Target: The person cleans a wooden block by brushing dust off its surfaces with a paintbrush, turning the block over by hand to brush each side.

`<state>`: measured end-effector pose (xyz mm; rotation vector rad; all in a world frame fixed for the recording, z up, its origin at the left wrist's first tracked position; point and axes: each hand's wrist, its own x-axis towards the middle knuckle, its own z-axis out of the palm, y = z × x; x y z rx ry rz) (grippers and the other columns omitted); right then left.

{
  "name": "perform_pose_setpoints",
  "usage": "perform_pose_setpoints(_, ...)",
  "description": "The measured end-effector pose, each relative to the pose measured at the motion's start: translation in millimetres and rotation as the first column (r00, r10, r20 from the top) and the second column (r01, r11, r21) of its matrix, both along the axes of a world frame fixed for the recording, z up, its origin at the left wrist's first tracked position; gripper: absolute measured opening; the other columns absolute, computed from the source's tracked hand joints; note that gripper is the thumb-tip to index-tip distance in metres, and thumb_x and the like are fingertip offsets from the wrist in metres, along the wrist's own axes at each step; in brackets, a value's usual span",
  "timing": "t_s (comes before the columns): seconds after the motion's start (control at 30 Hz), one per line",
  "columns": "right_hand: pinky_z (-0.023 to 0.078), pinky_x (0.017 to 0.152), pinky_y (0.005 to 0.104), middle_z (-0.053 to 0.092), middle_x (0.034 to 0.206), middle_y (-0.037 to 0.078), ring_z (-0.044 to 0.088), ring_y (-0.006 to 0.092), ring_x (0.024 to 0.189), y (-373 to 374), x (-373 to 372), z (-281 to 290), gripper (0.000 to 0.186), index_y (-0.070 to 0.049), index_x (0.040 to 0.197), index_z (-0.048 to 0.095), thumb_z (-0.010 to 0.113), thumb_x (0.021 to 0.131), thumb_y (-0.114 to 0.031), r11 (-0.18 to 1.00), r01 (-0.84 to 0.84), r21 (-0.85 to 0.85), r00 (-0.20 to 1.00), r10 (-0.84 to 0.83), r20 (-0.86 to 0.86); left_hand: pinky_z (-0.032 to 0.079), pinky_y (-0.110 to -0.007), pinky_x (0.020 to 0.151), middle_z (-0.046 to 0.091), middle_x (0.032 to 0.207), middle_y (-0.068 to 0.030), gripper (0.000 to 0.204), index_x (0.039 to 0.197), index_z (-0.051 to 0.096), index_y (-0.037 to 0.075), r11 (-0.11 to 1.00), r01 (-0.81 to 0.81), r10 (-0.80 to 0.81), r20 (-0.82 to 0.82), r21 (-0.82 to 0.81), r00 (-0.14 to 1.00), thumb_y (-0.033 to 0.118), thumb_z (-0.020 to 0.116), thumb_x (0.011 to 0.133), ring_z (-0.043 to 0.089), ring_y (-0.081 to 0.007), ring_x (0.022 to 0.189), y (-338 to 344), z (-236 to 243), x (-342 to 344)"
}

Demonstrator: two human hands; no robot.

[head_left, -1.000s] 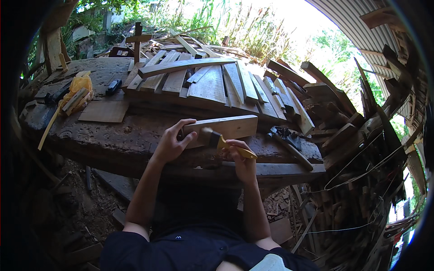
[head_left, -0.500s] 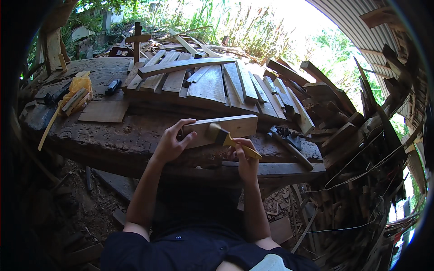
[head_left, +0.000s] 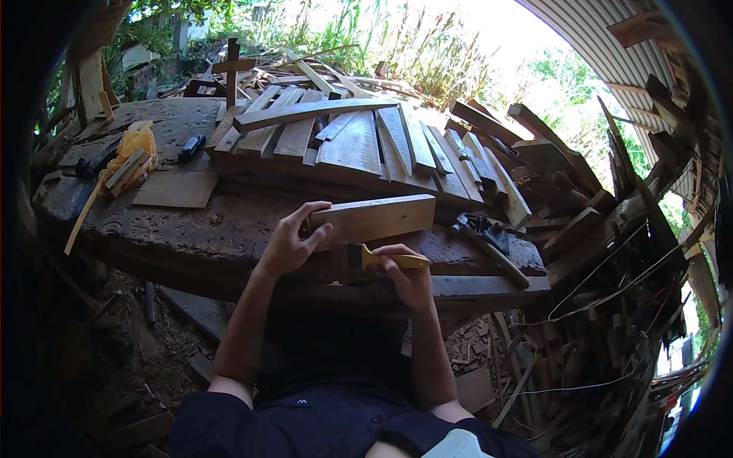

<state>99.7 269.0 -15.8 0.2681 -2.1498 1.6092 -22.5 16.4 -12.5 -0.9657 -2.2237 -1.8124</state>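
The right hand (head_left: 411,281) is closed around the yellow handle of a flat paintbrush with a dark band and pale bristles (head_left: 379,259), thumb and fingers pinching it near the middle while the bristles point left. The left hand (head_left: 294,243) is part-closed on the left end of a pale brown rectangular wooden block (head_left: 378,220), thumb on the near side and fingers over the top edge, so the block stands on its long edge, its broad face toward the person, above the near part of a thick, dark, weathered timber bench (head_left: 229,248). Half a second ago the bristles lay across that broad face; now the brush has dropped to the block's lower left edge and turned nearly level, while the block and left hand have hardly shifted. This leaves most of the face uncovered by the brush; the bristles are blurred, and I cannot tell whether they touch the lower edge. To the right of the block lies a long-handled, hammer-like tool (head_left: 495,258). On the far side, pale sawn boards (head_left: 351,145) lie in a row; to the left are a thin rectangular wooden panel (head_left: 175,189) and a crumpled yellow plastic bag (head_left: 140,143).
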Motion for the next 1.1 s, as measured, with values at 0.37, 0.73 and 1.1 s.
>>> perform_pose_setpoints(0.37,0.055,0.082,0.0254,0.076,0.102,0.007,0.071,0.0104,0.092,-1,0,-1,0.024,-0.004,0.13,0.07,0.059,0.109,-0.008,1.0,-0.002,0.025,0.998,0.001,0.056,0.055,-0.033,0.092,0.074,0.115,-0.0132,0.038,0.137,0.065,0.008,1.0,-0.004,0.004,-0.006,-0.011,1.0,0.019,0.073,0.101,0.068,-0.0165,0.102,0,0,-1)
perform_pose_setpoints(0.73,0.057,0.08,0.0255,0.075,0.098,0.008,0.073,0.0118,0.089,-11,1,11,0.021,-0.005,0.125,0.073,0.061,0.108,-0.009,0.996,-0.034,0.08,0.997,0.04,-0.071,0.054,-0.031,0.085,0.073,0.11,-0.0099,0.039,0.137,0.065,0.009,0.999,-0.003,0.005,-0.048,0.036,0.999,0.019,0.073,0.101,0.065,-0.0127,0.092,1,-2,-1)
perform_pose_setpoints(1.1,0.054,0.075,0.025,0.074,0.095,0.005,0.071,0.0099,0.087,-14,-2,9,0.019,-0.005,0.121,0.074,0.062,0.107,-0.008,0.999,-0.038,-0.008,0.999,0.039,0.022,0.054,-0.031,0.086,0.074,0.112,-0.0108,0.039,0.137,0.065,0.008,1.0,-0.006,0.008,-0.056,0.025,0.998,0.018,0.073,0.101,0.066,-0.013,0.095,0,-2,0)
